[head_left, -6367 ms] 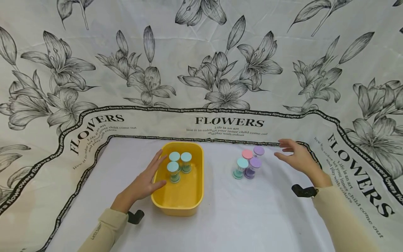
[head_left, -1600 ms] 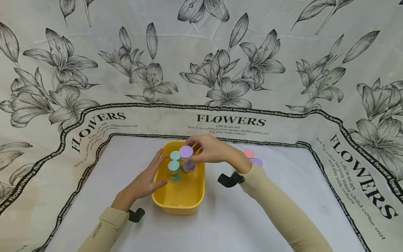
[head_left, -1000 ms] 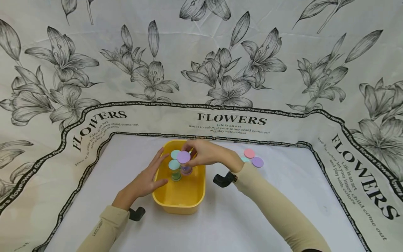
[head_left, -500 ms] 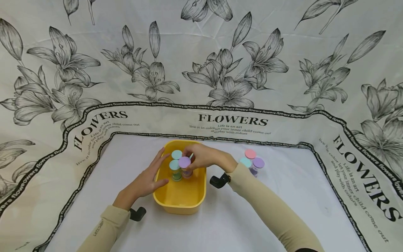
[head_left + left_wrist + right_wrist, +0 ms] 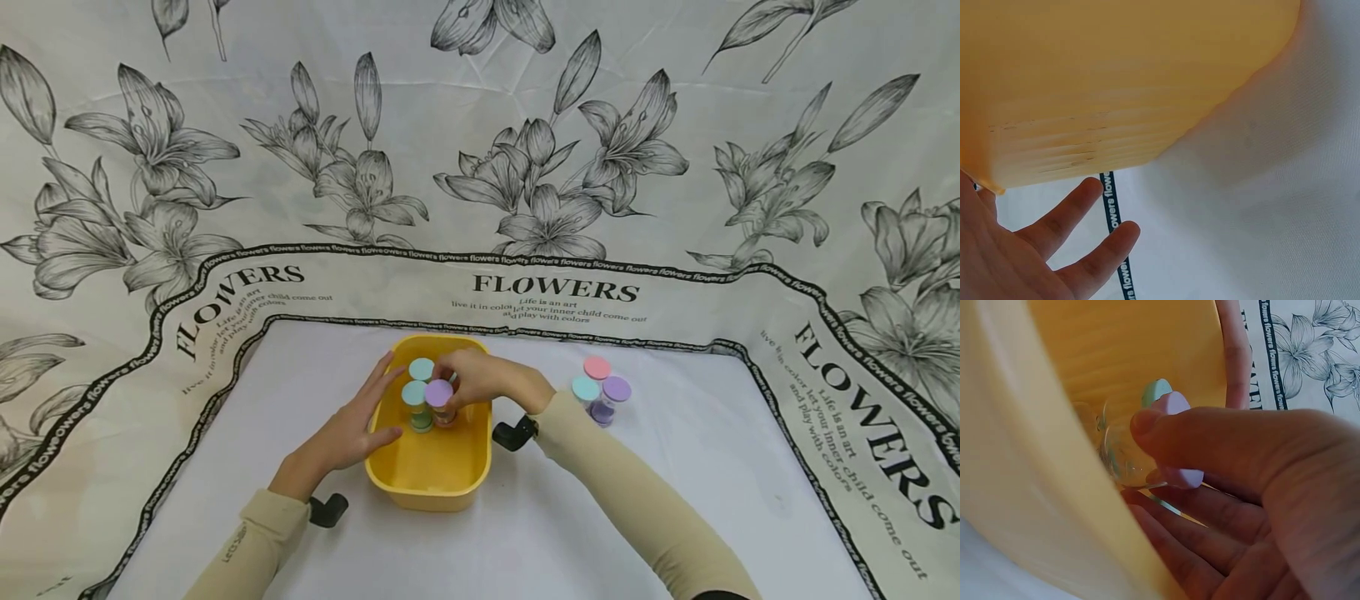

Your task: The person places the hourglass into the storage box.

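A purple-capped sand timer [image 5: 438, 393] stands upright in the yellow bin [image 5: 427, 501], pinched between the thumb and fingers of my right hand [image 5: 480, 379]. The right wrist view shows my thumb across its purple cap [image 5: 1174, 403], with a teal cap [image 5: 1156, 392] close behind. Beside it in the bin are two teal-capped sand timers, one nearer [image 5: 417, 394] and one farther [image 5: 422, 369]; a sliver of teal shows behind my right fingers. My left hand [image 5: 345, 429] rests at the bin's left rim, fingers spread and fairly straight, thumb over the edge.
To the bin's right, three more sand timers stand grouped on the white cloth: pink-capped [image 5: 597, 367], teal-capped [image 5: 586, 389] and purple-capped [image 5: 617, 389]. A flower-printed sheet [image 5: 555, 225] rises behind the table.
My right hand, earlier unladen at the right, has brought one purple-capped sand timer from the group into the bin. Over the last second it moved slightly nearer and lower. My left hand stayed put.
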Tool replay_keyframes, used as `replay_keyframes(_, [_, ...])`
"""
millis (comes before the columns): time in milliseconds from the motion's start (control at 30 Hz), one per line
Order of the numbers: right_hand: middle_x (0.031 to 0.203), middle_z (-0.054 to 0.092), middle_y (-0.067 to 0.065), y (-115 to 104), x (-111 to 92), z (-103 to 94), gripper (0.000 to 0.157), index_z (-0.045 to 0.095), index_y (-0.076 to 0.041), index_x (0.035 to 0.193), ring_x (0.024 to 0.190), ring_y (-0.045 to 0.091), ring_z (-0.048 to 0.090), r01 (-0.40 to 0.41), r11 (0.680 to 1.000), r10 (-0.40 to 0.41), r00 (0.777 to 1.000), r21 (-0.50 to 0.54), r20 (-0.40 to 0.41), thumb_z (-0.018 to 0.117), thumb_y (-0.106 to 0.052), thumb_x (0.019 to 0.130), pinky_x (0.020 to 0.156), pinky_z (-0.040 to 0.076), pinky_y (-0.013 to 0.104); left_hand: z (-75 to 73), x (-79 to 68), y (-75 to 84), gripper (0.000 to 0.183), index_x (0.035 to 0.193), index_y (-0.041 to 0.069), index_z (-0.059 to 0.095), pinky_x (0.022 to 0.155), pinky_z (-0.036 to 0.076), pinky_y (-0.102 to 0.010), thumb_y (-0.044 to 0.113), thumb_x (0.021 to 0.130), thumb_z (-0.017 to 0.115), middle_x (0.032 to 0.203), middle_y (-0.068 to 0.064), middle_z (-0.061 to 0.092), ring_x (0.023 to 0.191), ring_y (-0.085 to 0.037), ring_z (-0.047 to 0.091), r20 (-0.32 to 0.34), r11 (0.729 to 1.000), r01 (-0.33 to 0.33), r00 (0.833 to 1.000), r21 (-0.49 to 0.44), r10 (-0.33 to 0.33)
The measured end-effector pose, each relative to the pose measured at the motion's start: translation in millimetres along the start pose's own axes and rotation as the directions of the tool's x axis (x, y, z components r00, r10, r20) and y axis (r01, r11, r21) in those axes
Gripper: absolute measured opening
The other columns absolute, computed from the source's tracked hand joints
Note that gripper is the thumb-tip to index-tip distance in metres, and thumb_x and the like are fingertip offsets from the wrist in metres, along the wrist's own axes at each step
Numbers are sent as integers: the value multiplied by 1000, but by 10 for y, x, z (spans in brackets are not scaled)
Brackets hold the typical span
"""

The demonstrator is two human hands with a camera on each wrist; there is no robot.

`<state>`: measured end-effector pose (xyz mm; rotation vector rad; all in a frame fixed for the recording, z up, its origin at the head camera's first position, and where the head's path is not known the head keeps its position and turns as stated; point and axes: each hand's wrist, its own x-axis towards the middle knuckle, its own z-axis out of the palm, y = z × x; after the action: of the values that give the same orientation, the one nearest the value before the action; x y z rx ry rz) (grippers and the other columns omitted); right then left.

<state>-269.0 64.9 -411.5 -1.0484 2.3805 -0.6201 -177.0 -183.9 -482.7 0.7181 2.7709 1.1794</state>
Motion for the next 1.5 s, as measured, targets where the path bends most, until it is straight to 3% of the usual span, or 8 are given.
replay_keyframes(433, [116, 74, 9, -52, 19, 2, 35, 72, -5, 115, 107, 21, 67, 2, 998, 0, 999, -64, 32, 85, -5, 83, 98, 57, 35, -4, 5, -3, 85, 165, 18, 23, 111, 36, -74, 37, 94, 66, 176, -2, -3, 156, -42, 22, 4, 1000, -7, 1000, 6, 7])
replay_keyframes(700, [104, 75, 4, -52, 28, 23, 28, 73, -8, 105, 98, 18, 66, -28, 997, 31, 999, -76, 44, 88, -11, 81, 89, 58, 30, 4, -7, -1, 84, 164, 17, 25, 110, 37, -74, 38, 94, 66, 176, -3, -1, 156, -43, 24, -6, 1000, -14, 1000, 13, 14])
replay_keyframes(1000, [109, 74, 6, -64, 21, 37, 30, 73, -8, 109, 101, 19, 67, -40, 996, 44, 998, -74, 43, 87, -11, 83, 92, 58, 31, 11, -13, -8, 84, 164, 17, 25, 109, 38, -75, 40, 94, 65, 176, -3, 0, 155, -44, 25, -8, 1000, -11, 1000, 15, 12])
replay_keyframes(1267, [118, 74, 11, -45, -39, -16, 33, 71, -2, 122, 112, 25, 68, 15, 997, -15, 1000, -70, 3, 76, -1, 89, 100, 57, 35, 16, -17, -12, 84, 164, 17, 26, 107, 38, -76, 44, 95, 65, 176, -3, -1, 155, -46, 25, -5, 1000, -8, 1000, 9, 8])
replay_keyframes(1500, [122, 71, 17, -60, -223, -132, 34, 68, 2, 125, 111, 30, 70, 41, 999, -39, 997, 18, -71, 73, -3, 92, 94, 59, 32, 18, -8, -19, 84, 163, 15, 26, 109, 36, -76, 41, 94, 65, 176, -4, -1, 155, -46, 23, -6, 1000, -11, 1000, -5, 11])
